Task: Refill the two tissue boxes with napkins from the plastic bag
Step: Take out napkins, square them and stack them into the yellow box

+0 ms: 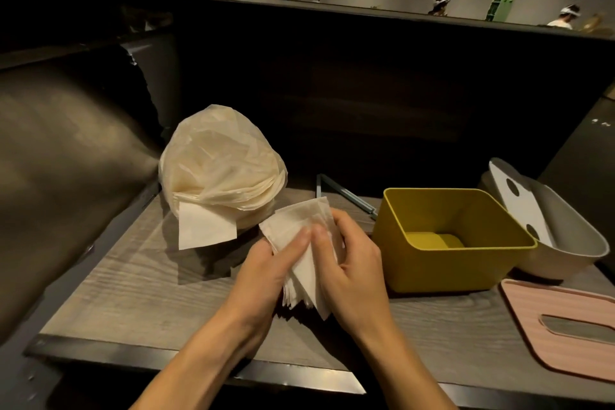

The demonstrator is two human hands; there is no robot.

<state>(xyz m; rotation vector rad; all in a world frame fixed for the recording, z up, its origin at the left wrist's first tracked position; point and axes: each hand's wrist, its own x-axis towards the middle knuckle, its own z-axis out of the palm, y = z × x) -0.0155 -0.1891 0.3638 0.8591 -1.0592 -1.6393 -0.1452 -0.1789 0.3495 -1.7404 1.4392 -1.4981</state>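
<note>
Your right hand (346, 263) covers the right side of the napkin stack (301, 243). The pink lid (545, 319) is cut off by the right edge. The yellow box (466, 263) hides part of the grey box (572, 243) behind it.

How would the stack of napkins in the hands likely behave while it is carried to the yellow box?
The napkin stack looks thin and fanned at its lower edge, so it would probably flop and shed sheets. Both hands grip it, left hand and right hand, which suggests it needs support.
</note>
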